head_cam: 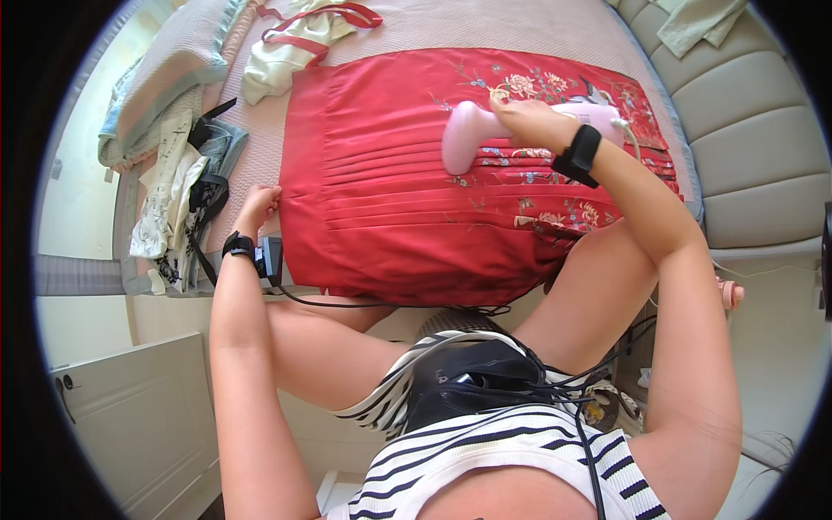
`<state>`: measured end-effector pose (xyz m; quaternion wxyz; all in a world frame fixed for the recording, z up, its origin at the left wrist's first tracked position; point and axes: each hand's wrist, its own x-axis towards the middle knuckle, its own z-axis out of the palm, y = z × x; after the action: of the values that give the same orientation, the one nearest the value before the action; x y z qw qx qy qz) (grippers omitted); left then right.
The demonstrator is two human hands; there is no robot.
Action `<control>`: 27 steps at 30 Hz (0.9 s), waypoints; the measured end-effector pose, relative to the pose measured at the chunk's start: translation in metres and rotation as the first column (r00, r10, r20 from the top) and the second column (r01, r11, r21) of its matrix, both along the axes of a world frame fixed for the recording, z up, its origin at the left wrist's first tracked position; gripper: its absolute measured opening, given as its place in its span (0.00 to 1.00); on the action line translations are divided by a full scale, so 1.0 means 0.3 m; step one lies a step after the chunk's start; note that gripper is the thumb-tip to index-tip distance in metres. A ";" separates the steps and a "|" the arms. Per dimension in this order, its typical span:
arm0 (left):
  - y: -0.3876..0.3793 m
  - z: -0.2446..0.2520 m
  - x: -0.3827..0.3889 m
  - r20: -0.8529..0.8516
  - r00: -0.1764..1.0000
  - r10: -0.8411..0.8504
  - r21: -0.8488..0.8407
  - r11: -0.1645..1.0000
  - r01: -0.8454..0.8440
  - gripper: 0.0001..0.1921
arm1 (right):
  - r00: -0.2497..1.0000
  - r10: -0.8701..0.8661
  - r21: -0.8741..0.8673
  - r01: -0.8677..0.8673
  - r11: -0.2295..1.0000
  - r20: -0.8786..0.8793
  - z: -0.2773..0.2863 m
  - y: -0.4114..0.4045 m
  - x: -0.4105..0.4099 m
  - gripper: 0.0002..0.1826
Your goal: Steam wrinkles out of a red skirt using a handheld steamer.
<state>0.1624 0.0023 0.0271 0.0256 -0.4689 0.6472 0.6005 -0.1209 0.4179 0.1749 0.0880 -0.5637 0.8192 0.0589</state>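
A red pleated skirt [390, 188] with embroidered flowers and birds lies spread across a pink quilted bed cover [416, 26]. My right hand [530, 122] grips a pink handheld garment steamer [463, 140] over the pleats, its head pointing left and its white cord leaving at the right end. Whether the steamer touches the cloth cannot be told. My left hand [262, 201] pinches the edge of the skirt's plain waistband at the left. Both wrists wear black straps, the left one with a small device.
Folded clothes [172, 195] and a pillow [175, 71] lie at the left. A cream cloth bundle with red straps [286, 58] sits beyond the skirt. The padded headboard [747, 130] stands at the right. Black cables cross my lap, and a white door [140, 422] is at the lower left.
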 end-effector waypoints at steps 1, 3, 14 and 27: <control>0.009 0.005 -0.007 -0.002 1.000 -0.003 0.004 1.000 0.003 0.06 | 1.000 -0.028 0.009 0.028 1.000 -0.002 0.014 0.035 -0.006 0.21; 0.022 0.016 -0.009 0.012 1.000 0.012 -0.027 1.000 -0.012 0.07 | 0.999 -0.038 0.018 0.038 0.999 0.005 0.029 0.097 -0.026 0.22; 0.028 0.028 -0.018 0.049 0.999 0.005 -0.045 0.999 -0.002 0.08 | 0.997 -0.072 0.031 0.071 0.997 0.007 0.057 0.076 -0.020 0.24; 0.008 0.015 -0.017 0.032 0.999 0.012 0.000 1.000 -0.012 0.09 | 0.996 0.084 -0.043 -0.083 0.996 0.022 -0.016 -0.036 -0.017 0.25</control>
<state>0.1572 0.0047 0.0318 0.0323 -0.4825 0.6438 0.5931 -0.1261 0.4071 0.1703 0.0832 -0.5998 0.7948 0.0389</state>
